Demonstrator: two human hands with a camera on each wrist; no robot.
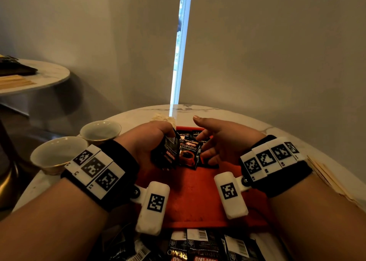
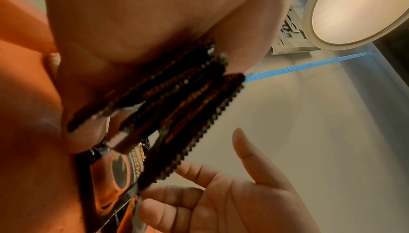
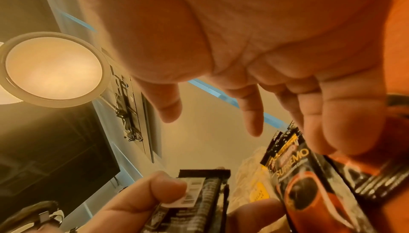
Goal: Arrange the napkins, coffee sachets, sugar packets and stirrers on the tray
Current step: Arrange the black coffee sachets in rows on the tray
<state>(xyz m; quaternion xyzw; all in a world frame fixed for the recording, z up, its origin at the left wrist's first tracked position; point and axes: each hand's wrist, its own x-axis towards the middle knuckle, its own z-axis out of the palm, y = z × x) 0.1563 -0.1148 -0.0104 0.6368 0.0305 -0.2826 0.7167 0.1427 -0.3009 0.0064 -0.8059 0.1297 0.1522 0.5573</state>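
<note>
Coffee sachets [image 1: 166, 152] are sitting bunched in the left hand [image 1: 150, 140], its fingers [image 3: 163, 187] curling round the stack above the red tray [image 1: 190, 197]. Another sachet [image 1: 189, 155] is leaning upright on the tray between both hands. The right hand [image 1: 219, 140] is hovering beside it, fingers [image 3: 252, 114] spread and holding nothing. More sachets [image 1: 198, 245] are lying on the worktop [image 1: 227, 114] near the tray's front edge.

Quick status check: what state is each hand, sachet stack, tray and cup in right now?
Left hand: grips a sachet stack, held above the tray.
Right hand: fingers relaxed, holds nothing I can see.
Upright sachet: face up, in the tray beside the right hand.
Tray: red, near half bare.
Cups: upright, look empty.
Loose sachets: off the tray, near edge.
</note>
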